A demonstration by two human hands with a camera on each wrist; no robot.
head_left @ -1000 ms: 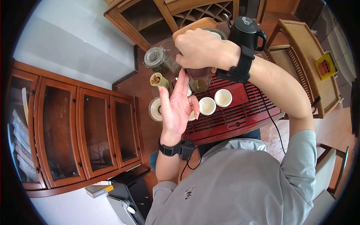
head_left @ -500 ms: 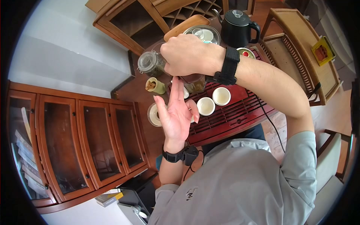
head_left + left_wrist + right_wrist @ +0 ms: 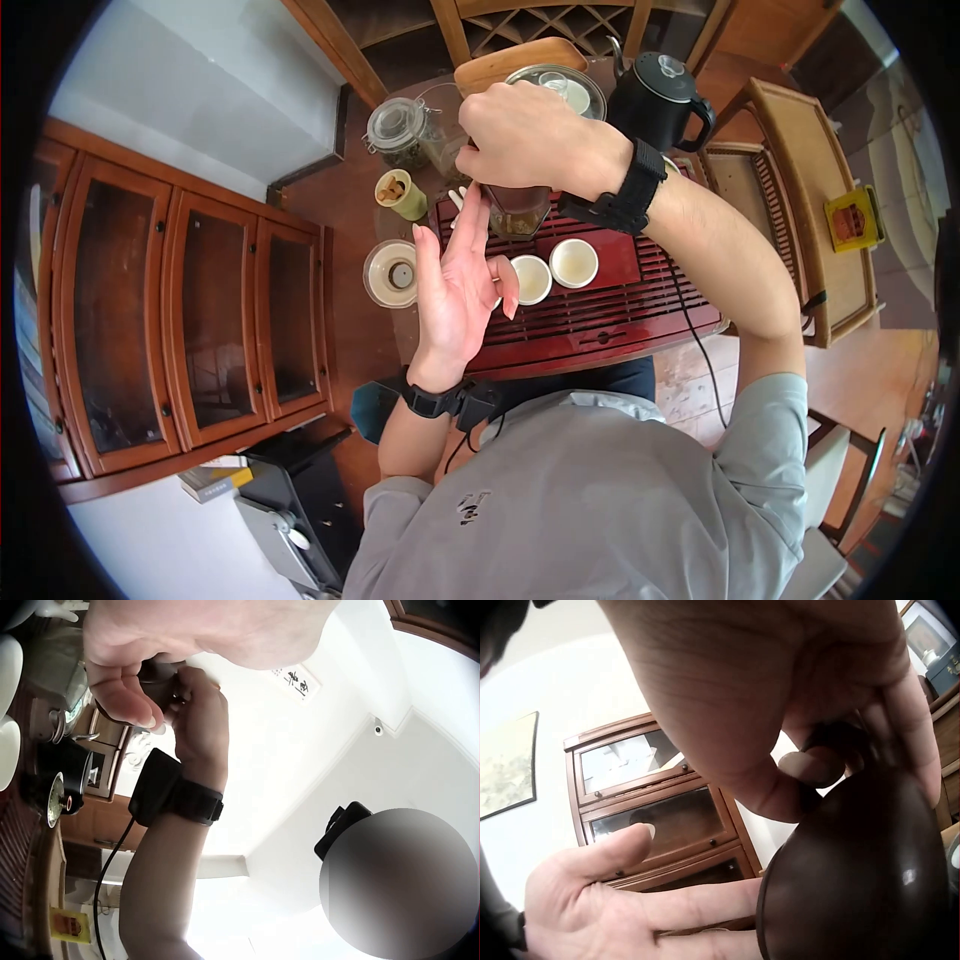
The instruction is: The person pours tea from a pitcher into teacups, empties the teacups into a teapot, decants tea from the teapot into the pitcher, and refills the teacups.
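Observation:
My right hand (image 3: pixel 540 135) grips a dark brown teapot (image 3: pixel 855 877), its thumb and fingers curled round the small handle. In the head view that hand hides most of the pot, which hangs over a glass pitcher (image 3: pixel 520 224). Palm up, my left hand (image 3: pixel 452 305) has its thumb and two front fingers straight, with another finger bent. Those straight fingertips reach right to the teapot's side, as the right wrist view shows. Two white cups, a nearer cup (image 3: pixel 532 281) and a farther cup (image 3: pixel 574 263), stand just right of the left hand.
Under the cups lies a red slatted tea tray (image 3: pixel 600 335). Left of it are a strainer bowl (image 3: pixel 380 272), a green holder (image 3: pixel 408 203) and a clip-lid glass jar (image 3: pixel 395 125). A black kettle (image 3: pixel 655 105) stands back right; a cable (image 3: pixel 700 345) hangs beside the right forearm.
The head view has swung about, shifting the whole scene within it. Both hands keep nearly the same pose at the teapot.

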